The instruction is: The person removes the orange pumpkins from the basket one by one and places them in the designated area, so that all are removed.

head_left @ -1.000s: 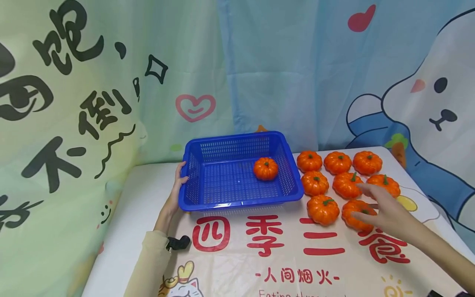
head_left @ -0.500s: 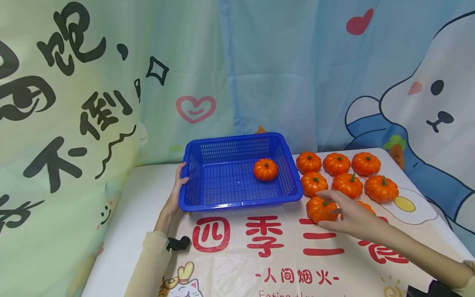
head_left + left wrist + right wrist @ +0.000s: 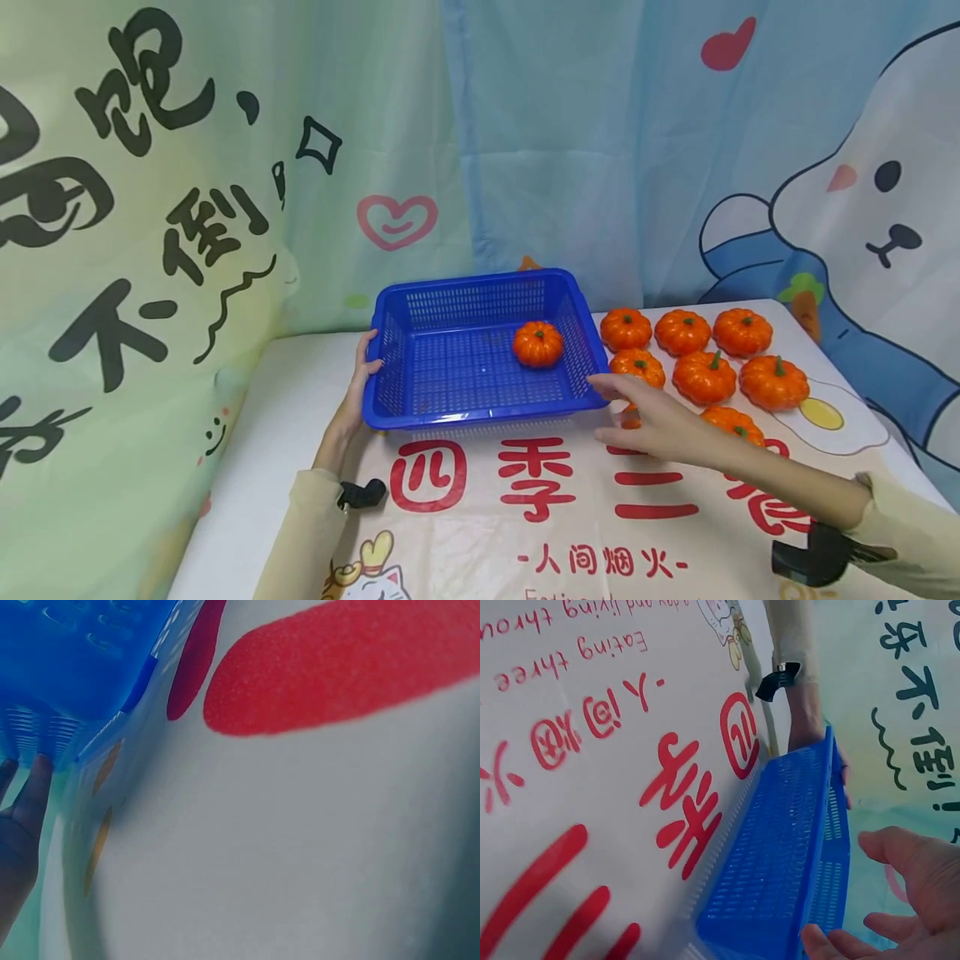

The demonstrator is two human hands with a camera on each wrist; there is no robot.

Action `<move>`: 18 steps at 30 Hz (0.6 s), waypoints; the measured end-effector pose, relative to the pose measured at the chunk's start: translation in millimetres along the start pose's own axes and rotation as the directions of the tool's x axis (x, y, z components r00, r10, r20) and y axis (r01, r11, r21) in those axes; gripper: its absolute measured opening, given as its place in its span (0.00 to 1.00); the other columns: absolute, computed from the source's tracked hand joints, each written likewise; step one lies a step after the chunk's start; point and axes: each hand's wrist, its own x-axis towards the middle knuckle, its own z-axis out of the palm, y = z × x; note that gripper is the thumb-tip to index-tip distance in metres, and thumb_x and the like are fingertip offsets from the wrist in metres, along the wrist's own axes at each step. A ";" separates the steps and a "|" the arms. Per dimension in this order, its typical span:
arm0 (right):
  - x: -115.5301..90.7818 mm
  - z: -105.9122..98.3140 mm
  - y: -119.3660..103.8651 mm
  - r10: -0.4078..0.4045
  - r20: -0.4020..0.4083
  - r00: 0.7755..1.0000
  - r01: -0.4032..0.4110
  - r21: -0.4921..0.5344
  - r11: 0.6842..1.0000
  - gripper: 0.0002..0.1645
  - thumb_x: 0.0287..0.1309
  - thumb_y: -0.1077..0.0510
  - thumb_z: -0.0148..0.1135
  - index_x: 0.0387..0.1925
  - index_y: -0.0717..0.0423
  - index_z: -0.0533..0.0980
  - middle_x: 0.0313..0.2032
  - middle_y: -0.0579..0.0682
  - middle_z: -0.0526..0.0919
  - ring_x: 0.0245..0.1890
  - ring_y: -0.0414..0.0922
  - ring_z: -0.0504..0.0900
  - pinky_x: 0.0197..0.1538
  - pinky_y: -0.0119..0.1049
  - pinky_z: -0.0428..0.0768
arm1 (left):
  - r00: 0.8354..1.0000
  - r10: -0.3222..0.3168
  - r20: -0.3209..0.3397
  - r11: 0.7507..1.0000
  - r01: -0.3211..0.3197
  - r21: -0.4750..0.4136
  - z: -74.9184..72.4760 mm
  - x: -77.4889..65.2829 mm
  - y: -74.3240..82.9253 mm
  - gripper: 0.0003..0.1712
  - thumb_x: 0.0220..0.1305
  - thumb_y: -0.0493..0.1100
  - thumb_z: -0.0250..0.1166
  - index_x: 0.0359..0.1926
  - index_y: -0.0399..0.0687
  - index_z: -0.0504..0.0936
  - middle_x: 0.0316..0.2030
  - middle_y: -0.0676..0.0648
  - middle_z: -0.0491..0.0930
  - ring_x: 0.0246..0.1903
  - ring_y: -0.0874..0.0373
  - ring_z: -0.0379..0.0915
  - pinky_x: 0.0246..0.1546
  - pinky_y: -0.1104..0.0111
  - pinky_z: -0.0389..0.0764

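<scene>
A blue plastic basket (image 3: 480, 417) with perforated sides stands on the table. One small orange pumpkin (image 3: 537, 344) lies inside it, toward the right. My left hand (image 3: 356, 400) holds the basket's left side at the rim; in the left wrist view, its fingers (image 3: 36, 787) touch the basket wall. My right hand (image 3: 660, 423) hovers by the basket's front right corner, thumb and fingers spread apart with nothing between them. Behind that hand a pumpkin (image 3: 632, 417) is mostly hidden. The right wrist view shows the spread fingers (image 3: 892, 851) near the basket rim.
Several more orange pumpkins (image 3: 703, 377) stand in rows right of the basket. The table cover (image 3: 558, 500) bears red printed characters. A patterned curtain (image 3: 547, 167) hangs right behind the table. Black straps (image 3: 362, 493) sit on both wrists.
My right hand has moved left, from over the front right pumpkins to the basket's front right corner. The left hand, basket and pumpkins stay in place.
</scene>
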 end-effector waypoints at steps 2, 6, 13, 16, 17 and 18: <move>13.3 -1.5 -1.0 0.038 0.029 0.999 -0.040 0.045 0.998 0.42 0.59 0.48 0.64 0.69 0.61 0.61 0.65 0.66 0.69 0.63 0.63 0.71 0.55 0.52 0.79 | 1.000 0.001 0.000 1.000 -0.001 0.000 0.9 0.1 -0.7 0.35 0.68 0.49 0.36 0.75 0.65 0.39 0.77 0.47 0.33 0.73 0.41 0.37 0.70 0.42 0.45; 44.3 -5.0 -0.1 0.127 0.078 0.989 -0.134 0.080 0.988 0.45 0.60 0.45 0.62 0.71 0.60 0.57 0.67 0.67 0.65 0.65 0.65 0.68 0.57 0.54 0.77 | 1.000 0.003 0.000 1.000 -0.003 0.011 1.3 0.1 -0.7 0.35 0.68 0.49 0.36 0.74 0.65 0.39 0.77 0.48 0.33 0.74 0.42 0.36 0.71 0.41 0.43; 96.2 -9.5 2.9 0.204 0.147 0.968 -0.210 0.025 0.977 0.47 0.61 0.47 0.61 0.72 0.64 0.53 0.67 0.70 0.64 0.63 0.65 0.70 0.59 0.57 0.75 | 1.000 0.008 -0.003 1.000 -0.008 0.007 0.5 0.9 -0.6 0.35 0.67 0.48 0.37 0.74 0.66 0.41 0.77 0.49 0.34 0.74 0.45 0.36 0.72 0.44 0.41; 115.9 -9.2 3.1 0.233 0.169 0.958 -0.235 -0.010 0.972 0.48 0.61 0.49 0.61 0.73 0.64 0.51 0.68 0.69 0.61 0.65 0.65 0.68 0.63 0.58 0.71 | 1.000 0.008 -0.004 1.000 -0.008 0.003 0.3 1.2 -0.9 0.35 0.68 0.48 0.37 0.74 0.66 0.41 0.77 0.49 0.34 0.74 0.45 0.35 0.72 0.43 0.41; 122.0 -8.6 3.3 0.241 0.176 0.954 -0.242 -0.021 0.970 0.48 0.61 0.50 0.61 0.73 0.64 0.51 0.69 0.69 0.60 0.66 0.65 0.67 0.64 0.59 0.69 | 1.000 0.008 -0.003 1.000 -0.008 0.002 0.5 1.1 -1.1 0.35 0.68 0.48 0.37 0.74 0.65 0.40 0.77 0.49 0.34 0.74 0.45 0.35 0.71 0.43 0.41; 127.8 -7.8 3.7 0.252 0.181 0.951 -0.250 -0.035 0.968 0.48 0.61 0.51 0.62 0.73 0.64 0.51 0.70 0.69 0.60 0.67 0.65 0.65 0.66 0.59 0.66 | 1.000 0.009 -0.001 1.000 -0.009 0.001 0.7 1.0 -1.3 0.35 0.68 0.48 0.37 0.74 0.65 0.40 0.77 0.48 0.33 0.74 0.44 0.35 0.71 0.43 0.41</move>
